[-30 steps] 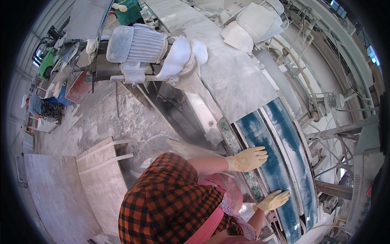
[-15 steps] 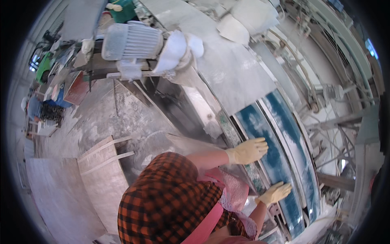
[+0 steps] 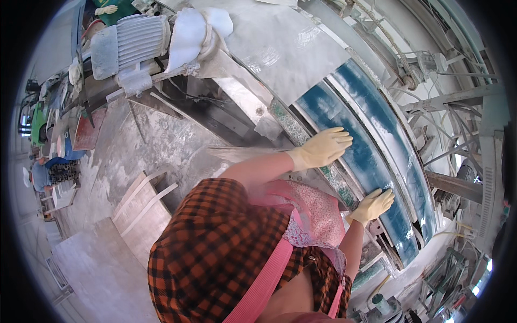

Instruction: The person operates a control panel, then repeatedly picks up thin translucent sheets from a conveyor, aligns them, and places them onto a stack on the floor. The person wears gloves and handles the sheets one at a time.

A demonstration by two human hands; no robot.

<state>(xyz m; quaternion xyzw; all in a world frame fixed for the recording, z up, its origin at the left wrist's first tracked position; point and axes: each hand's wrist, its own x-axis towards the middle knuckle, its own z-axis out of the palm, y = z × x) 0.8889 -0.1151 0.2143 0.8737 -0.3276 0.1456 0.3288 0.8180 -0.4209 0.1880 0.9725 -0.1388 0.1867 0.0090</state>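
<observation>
Both of my hands wear cream rubber gloves. My left hand [image 3: 324, 147] lies flat over the near edge of a long blue strip [image 3: 371, 156] smeared with white dust, fingers stretched out and pointing right. Lower down the same strip, my right hand [image 3: 372, 206] is spread with its fingertips on the blue surface. Neither hand grips anything. A second blue strip [image 3: 389, 121] runs alongside, beyond a pale rail. Above them both, a wide pale grey sheet [image 3: 274, 46] covers the machine bed. What lies beneath my palms is hidden.
A dusty ribbed motor [image 3: 132, 46] stands at the upper left, beside a white cloth-like cover [image 3: 188, 37]. Metal framework [image 3: 458, 105] and pipes line the right. Pale boards [image 3: 102, 269] lean at the lower left. A person in blue [image 3: 40, 175] is at the far left.
The whole view has shifted and turned, showing more of the lower right. Both hands stay on the blue strip with fingers extended; the pale sheet covers about as much of it as before.
</observation>
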